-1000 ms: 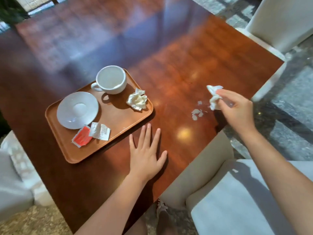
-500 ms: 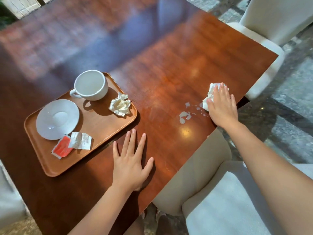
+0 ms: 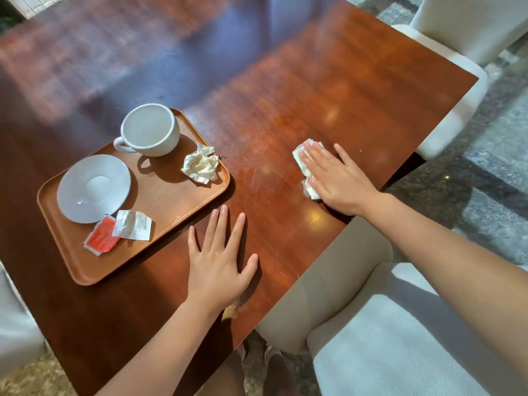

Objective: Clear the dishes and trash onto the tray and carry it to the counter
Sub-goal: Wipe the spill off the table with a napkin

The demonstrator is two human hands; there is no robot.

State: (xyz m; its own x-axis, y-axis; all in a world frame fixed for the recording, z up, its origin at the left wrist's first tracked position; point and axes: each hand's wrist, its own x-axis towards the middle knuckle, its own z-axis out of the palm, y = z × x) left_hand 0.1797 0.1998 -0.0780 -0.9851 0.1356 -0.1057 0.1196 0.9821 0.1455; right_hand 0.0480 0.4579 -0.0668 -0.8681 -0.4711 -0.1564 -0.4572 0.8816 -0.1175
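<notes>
A brown tray [image 3: 165, 202] lies on the wooden table [image 3: 314, 81] at the left. It carries a white cup [image 3: 148, 130], a white saucer [image 3: 94, 188], a crumpled napkin [image 3: 201, 167], a torn red packet [image 3: 101, 237] and a torn white packet [image 3: 133, 225]. My left hand [image 3: 217, 261] rests flat on the table just right of the tray's near corner, fingers spread and holding nothing. To the right of the tray, my right hand [image 3: 340, 178] presses a white napkin [image 3: 300, 158] flat against the tabletop. A faint wet smear shows between that napkin and the tray.
A beige chair [image 3: 328, 287] with a white seat cushion [image 3: 385, 338] is tucked under the table's near right edge. Another white chair [image 3: 463, 32] stands at the far right corner. Stone floor lies to the right.
My right hand came down onto the table with the napkin and slid left over the white spots, which no longer show. My left hand stayed flat beside the tray.
</notes>
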